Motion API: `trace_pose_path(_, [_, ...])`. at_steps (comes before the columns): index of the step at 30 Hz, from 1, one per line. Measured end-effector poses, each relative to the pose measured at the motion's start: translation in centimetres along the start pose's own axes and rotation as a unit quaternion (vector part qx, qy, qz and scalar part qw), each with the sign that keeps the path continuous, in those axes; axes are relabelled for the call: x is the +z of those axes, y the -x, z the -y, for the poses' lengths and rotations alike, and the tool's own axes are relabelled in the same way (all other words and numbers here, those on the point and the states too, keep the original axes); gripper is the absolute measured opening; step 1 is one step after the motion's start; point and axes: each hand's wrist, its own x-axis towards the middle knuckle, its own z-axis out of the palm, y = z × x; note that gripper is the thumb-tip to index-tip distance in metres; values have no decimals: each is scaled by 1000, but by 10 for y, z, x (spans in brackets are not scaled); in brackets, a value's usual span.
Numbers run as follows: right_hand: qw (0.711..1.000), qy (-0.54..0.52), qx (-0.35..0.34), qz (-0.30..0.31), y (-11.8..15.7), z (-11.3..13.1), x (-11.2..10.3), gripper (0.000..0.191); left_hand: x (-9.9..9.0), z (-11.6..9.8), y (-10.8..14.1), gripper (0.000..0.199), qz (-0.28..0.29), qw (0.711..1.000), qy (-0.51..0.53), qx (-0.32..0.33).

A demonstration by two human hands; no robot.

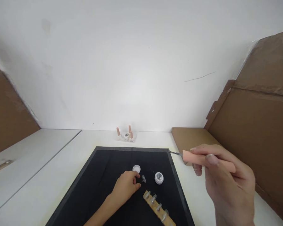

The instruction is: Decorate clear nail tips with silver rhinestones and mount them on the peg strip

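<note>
My right hand point(228, 175) is raised at the right, its fingers wrapped round a peach-handled tool point(196, 158) with a thin, dark metal tip pointing left. My left hand point(124, 186) rests low over the black mat point(85, 191), thumb and forefinger apart and nothing between them. Just right of its fingertips lies a small shiny, clear-looking nail tip point(143, 179). A white round lid point(136, 169) sits by the left forefinger. Farther right stands a small white jar point(158, 178) with silvery contents. Below them, a wooden strip point(157, 208) carries several clear nail tips.
At the back of the white table point(61, 157) stands a clear holder point(127, 137) with peach-capped items. A cardboard box point(191, 136) lies at the back right, beside a tall cardboard panel point(261, 125). A wooden strip point(1, 167) lies far left.
</note>
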Motion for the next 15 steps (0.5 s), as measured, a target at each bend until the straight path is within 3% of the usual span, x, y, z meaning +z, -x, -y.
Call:
trace_pose_path(7, [1000,5,-8,0,-1,-2,-1,19,25,2,-7,22,-50,999,5,-4])
trace_pose_path(15, [1000,17,1,-3,1,3,2,20,37,5,-7,21,-101,992,61,33])
